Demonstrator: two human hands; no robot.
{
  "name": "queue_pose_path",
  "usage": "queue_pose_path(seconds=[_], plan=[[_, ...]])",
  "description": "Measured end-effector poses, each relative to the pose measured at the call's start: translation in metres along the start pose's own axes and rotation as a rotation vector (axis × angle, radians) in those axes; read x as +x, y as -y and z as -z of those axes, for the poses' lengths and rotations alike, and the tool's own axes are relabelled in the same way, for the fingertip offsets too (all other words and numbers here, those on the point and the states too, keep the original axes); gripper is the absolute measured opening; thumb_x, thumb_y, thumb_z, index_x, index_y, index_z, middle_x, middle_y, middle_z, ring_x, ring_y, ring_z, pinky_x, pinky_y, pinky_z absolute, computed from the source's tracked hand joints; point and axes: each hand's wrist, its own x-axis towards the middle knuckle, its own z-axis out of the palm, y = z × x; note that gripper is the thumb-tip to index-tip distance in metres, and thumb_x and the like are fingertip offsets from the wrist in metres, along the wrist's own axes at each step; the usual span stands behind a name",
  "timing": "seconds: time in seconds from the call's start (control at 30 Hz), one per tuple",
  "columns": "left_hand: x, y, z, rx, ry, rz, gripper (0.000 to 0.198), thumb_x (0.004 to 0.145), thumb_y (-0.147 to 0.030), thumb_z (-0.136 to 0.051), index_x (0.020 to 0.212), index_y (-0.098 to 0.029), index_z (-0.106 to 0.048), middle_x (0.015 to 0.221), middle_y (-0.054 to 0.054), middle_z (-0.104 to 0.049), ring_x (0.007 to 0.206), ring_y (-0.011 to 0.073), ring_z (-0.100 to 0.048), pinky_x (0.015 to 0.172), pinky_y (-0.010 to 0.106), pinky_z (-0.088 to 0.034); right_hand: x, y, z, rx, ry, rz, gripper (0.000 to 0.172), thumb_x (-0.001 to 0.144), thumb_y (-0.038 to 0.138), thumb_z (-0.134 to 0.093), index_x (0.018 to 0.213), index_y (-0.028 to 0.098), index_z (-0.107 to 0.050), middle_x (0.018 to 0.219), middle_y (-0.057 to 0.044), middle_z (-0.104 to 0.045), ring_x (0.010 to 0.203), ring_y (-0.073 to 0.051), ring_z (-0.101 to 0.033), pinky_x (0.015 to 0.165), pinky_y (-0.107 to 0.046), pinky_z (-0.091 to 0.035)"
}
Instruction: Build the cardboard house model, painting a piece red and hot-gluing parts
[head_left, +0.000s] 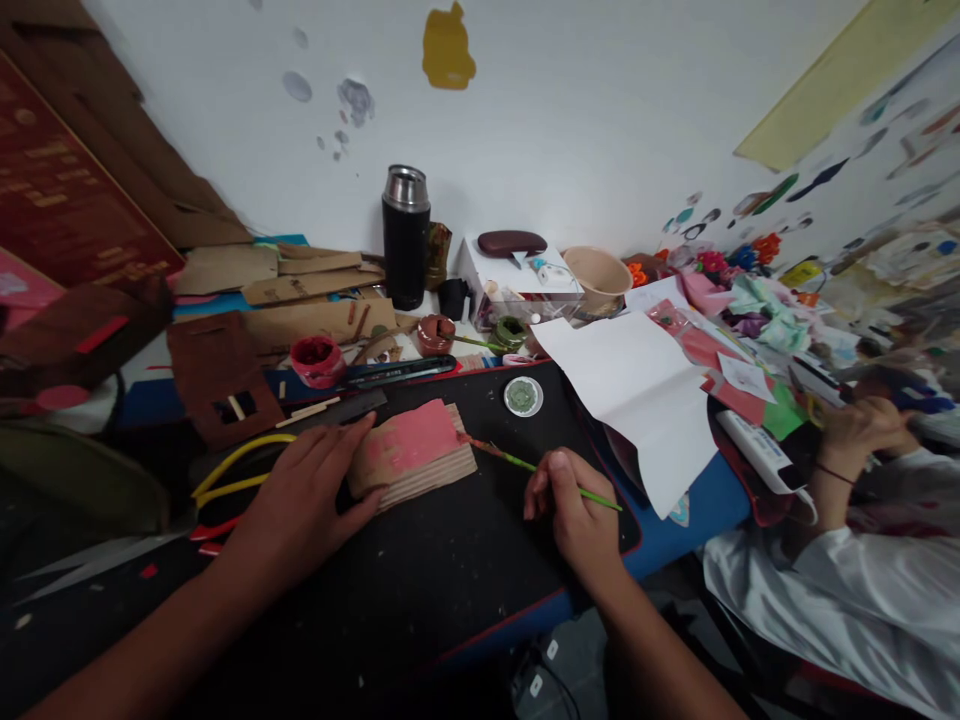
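Note:
A small piece of corrugated cardboard [435, 483] lies on the black mat, part of its top covered by a pink-painted flap [424, 435] with bare brown patches on the left. My left hand [304, 490] grips its left end, index finger at the far edge and thumb at the near edge. In my right hand [574, 500] is a green-handled paintbrush [517, 461], pinched between thumb and fingers. The brush's reddish tip touches or nearly touches the right edge of the pink area. Behind it sits a round white lid [523, 397] with grey-green paint inside.
Scissors [236, 470] with yellow handles lie left of my left hand. Open pots of red paint [318, 362], brown paint [436, 335] and green paint [510, 331] line the back. A black tumbler [406, 240] stands behind them. White paper [637, 375] lies right; another person's hand [862, 430] is beyond.

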Motion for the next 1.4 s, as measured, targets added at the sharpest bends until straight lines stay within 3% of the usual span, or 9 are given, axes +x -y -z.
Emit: queue_pose_path(seconds=[0.27, 0.57, 0.73, 0.97, 1.23, 1.4], plan=[[0.001, -0.001, 0.001, -0.013, 0.016, 0.018, 0.073, 0.097, -0.046, -0.058, 0.162, -0.017, -0.037, 0.135, 0.019, -0.072, 0.124, 0.0406, -0.066, 0.108, 0.059, -0.050, -0.002, -0.001, -0.002, -0.094, 0.048, 0.043, 0.053, 0.114, 0.046, -0.045, 0.069, 0.022, -0.059, 0.053, 0.001, -0.060, 0.047, -0.013, -0.057, 0.053, -0.026, -0.043], [0.001, -0.002, 0.002, -0.020, 0.005, 0.006, 0.074, 0.096, -0.043, -0.061, 0.161, -0.015, -0.038, 0.136, 0.019, -0.072, 0.123, 0.0406, -0.066, 0.107, 0.058, -0.050, 0.001, 0.009, -0.001, -0.219, 0.144, 0.194, 0.048, 0.114, 0.038, -0.043, 0.071, 0.023, -0.061, 0.058, 0.001, -0.062, 0.051, -0.013, -0.060, 0.057, -0.027, -0.044], [0.001, -0.001, 0.001, -0.007, 0.014, 0.004, 0.074, 0.097, -0.043, -0.060, 0.162, -0.016, -0.036, 0.134, 0.019, -0.072, 0.122, 0.0404, -0.066, 0.107, 0.058, -0.050, -0.002, 0.010, 0.005, -0.219, 0.125, 0.173, 0.046, 0.114, 0.035, -0.045, 0.073, 0.022, -0.062, 0.057, 0.001, -0.062, 0.050, -0.013, -0.059, 0.057, -0.027, -0.044], [0.001, -0.001, 0.002, -0.009, 0.023, 0.017, 0.075, 0.097, -0.044, -0.059, 0.163, -0.018, -0.033, 0.135, 0.018, -0.071, 0.124, 0.0400, -0.065, 0.108, 0.058, -0.049, 0.003, 0.011, -0.005, -0.209, 0.114, 0.185, 0.047, 0.114, 0.038, -0.043, 0.074, 0.023, -0.063, 0.059, 0.000, -0.063, 0.052, -0.014, -0.061, 0.058, -0.027, -0.046], [0.001, -0.001, 0.001, -0.045, 0.006, 0.016, 0.076, 0.097, -0.044, -0.059, 0.164, -0.019, -0.035, 0.134, 0.018, -0.072, 0.123, 0.0400, -0.067, 0.108, 0.058, -0.049, -0.003, 0.008, 0.006, -0.181, 0.087, 0.120, 0.050, 0.114, 0.040, -0.044, 0.070, 0.023, -0.061, 0.055, 0.000, -0.062, 0.048, -0.014, -0.057, 0.053, -0.027, -0.043], [0.001, -0.002, 0.001, -0.048, 0.006, 0.021, 0.075, 0.096, -0.044, -0.061, 0.162, -0.016, -0.038, 0.135, 0.019, -0.072, 0.124, 0.0406, -0.066, 0.109, 0.059, -0.049, -0.004, 0.009, -0.007, -0.136, 0.088, 0.130, 0.051, 0.114, 0.041, -0.044, 0.070, 0.022, -0.062, 0.056, 0.000, -0.062, 0.050, -0.014, -0.058, 0.055, -0.026, -0.044]])
